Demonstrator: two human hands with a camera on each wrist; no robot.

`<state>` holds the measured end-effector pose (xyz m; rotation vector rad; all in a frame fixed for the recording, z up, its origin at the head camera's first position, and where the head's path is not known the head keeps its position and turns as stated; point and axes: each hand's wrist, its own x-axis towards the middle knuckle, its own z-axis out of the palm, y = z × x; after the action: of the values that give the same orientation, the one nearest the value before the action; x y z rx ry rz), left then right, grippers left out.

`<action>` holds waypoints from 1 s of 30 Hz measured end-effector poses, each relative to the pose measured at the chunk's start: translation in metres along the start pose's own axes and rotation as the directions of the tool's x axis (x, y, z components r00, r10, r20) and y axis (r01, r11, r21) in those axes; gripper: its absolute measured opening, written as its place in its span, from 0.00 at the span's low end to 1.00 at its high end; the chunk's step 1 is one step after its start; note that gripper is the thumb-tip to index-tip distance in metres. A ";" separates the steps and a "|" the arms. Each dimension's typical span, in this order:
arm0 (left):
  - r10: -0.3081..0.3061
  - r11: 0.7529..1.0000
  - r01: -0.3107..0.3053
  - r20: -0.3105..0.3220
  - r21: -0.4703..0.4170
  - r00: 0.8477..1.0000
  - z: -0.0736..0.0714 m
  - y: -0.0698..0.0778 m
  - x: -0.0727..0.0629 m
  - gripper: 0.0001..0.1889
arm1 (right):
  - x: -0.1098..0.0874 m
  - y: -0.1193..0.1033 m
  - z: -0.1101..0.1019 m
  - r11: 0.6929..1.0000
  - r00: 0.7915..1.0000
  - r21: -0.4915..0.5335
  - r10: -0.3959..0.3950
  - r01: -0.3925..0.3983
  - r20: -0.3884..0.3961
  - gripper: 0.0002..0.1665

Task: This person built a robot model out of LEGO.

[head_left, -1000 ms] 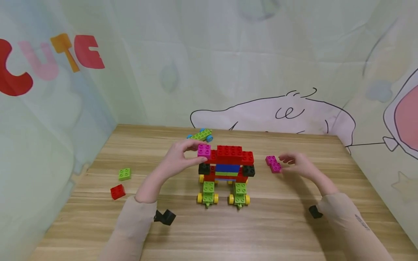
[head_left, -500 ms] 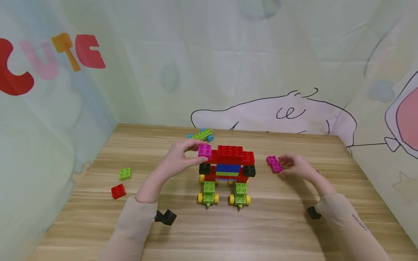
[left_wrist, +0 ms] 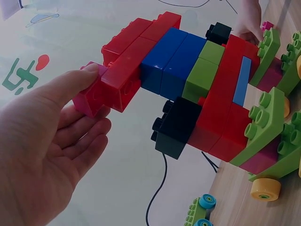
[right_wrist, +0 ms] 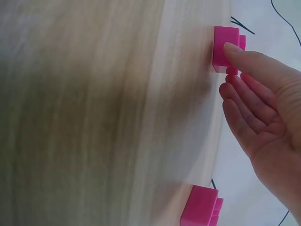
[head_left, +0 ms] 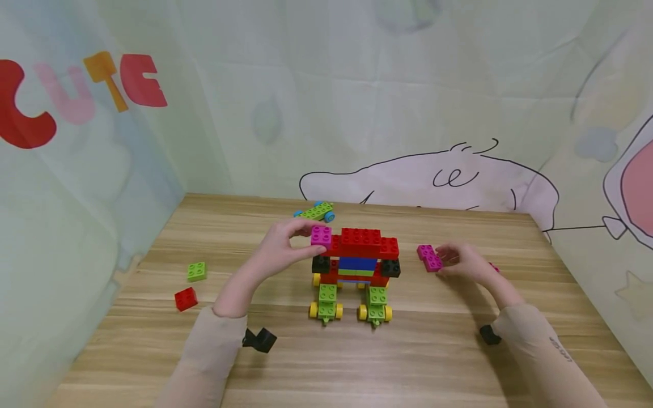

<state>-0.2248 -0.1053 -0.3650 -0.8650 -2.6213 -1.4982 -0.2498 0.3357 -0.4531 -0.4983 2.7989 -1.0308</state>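
Note:
My left hand point(head_left: 285, 243) pinches a magenta brick point(left_wrist: 90, 101) between thumb and fingers. The brick sits at the upper left end of a built figure of red point(head_left: 361, 241), blue point(left_wrist: 162, 61), lime and black bricks. That figure stands upright on lime wheeled bases point(head_left: 376, 311) with yellow wheels. Over on the right, two magenta bricks point(head_left: 429, 258) lie touching on the table. My right hand point(head_left: 465, 263) is at their near right end, fingers loosely bent. In the right wrist view its thumb overlaps a magenta brick point(right_wrist: 225, 41); a firm grip does not show.
Another magenta brick point(right_wrist: 200, 207) lies by the right wrist, mostly hidden in the head view. On the left lie a lime brick point(head_left: 196, 271) and a red brick point(head_left: 186, 299). Behind the figure stands a lime wheeled base with blue wheels point(head_left: 317, 212). A printed cloth point(head_left: 229, 113) surrounds the table.
My right hand has moved slightly left to the two magenta bricks, uncovering another magenta brick behind its wrist. The left hand keeps its place on the magenta brick.

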 end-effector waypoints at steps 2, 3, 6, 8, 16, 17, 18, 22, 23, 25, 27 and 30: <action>-0.001 1.000 0.001 0.000 -0.001 1.000 0.000 0.000 0.000 0.21 | 0.000 0.001 0.001 1.000 1.000 0.000 0.002 -0.002 -0.006 0.31; 0.000 1.000 0.000 0.000 -0.002 1.000 0.000 0.000 0.000 0.21 | 0.000 0.001 0.001 1.000 1.000 -0.002 0.004 -0.004 -0.007 0.31; -0.001 1.000 0.001 0.001 -0.004 1.000 0.000 0.000 0.000 0.21 | -0.001 0.001 0.002 1.000 1.000 -0.008 0.009 -0.009 -0.006 0.31; -0.001 1.000 0.001 0.001 -0.004 1.000 0.000 0.000 0.000 0.22 | -0.001 0.001 0.003 1.000 1.000 -0.010 0.018 -0.018 -0.005 0.31; 0.005 1.000 -0.005 0.001 0.001 1.000 0.000 0.000 0.001 0.21 | -0.001 0.001 0.003 0.999 0.999 -0.026 0.036 -0.036 0.004 0.30; 0.007 1.000 -0.007 0.001 0.001 1.000 0.000 0.000 0.001 0.21 | -0.001 0.001 0.003 0.999 0.999 -0.029 0.038 -0.038 0.005 0.30; 0.008 1.000 -0.008 0.000 0.001 1.000 0.000 0.000 0.001 0.21 | -0.002 0.001 0.003 0.999 0.999 -0.030 0.039 -0.039 0.006 0.30; 0.009 1.000 -0.009 -0.001 -0.003 1.000 0.000 -0.001 0.000 0.21 | -0.003 0.001 0.002 0.998 0.998 -0.032 0.052 -0.051 0.018 0.31; 0.008 1.000 -0.008 -0.001 -0.004 1.000 0.000 -0.001 0.000 0.21 | -0.003 0.000 0.001 0.998 0.998 -0.030 0.055 -0.055 0.023 0.31; 0.006 1.000 -0.006 0.000 -0.006 1.000 0.000 -0.001 0.000 0.21 | -0.003 0.000 0.001 0.998 0.998 -0.024 0.061 -0.061 0.030 0.31; 0.004 1.000 -0.004 0.001 -0.007 1.000 0.000 -0.001 0.000 0.21 | -0.003 0.001 0.000 0.998 0.997 -0.018 0.065 -0.064 0.034 0.30; 0.006 1.000 -0.005 0.002 -0.009 1.000 0.000 -0.001 0.000 0.21 | -0.004 0.001 0.000 0.998 0.997 -0.014 0.065 -0.065 0.035 0.29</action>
<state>-0.2254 -0.1051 -0.3657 -0.8738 -2.6129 -1.5105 -0.2469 0.3380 -0.4537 -0.4195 2.7730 -0.9818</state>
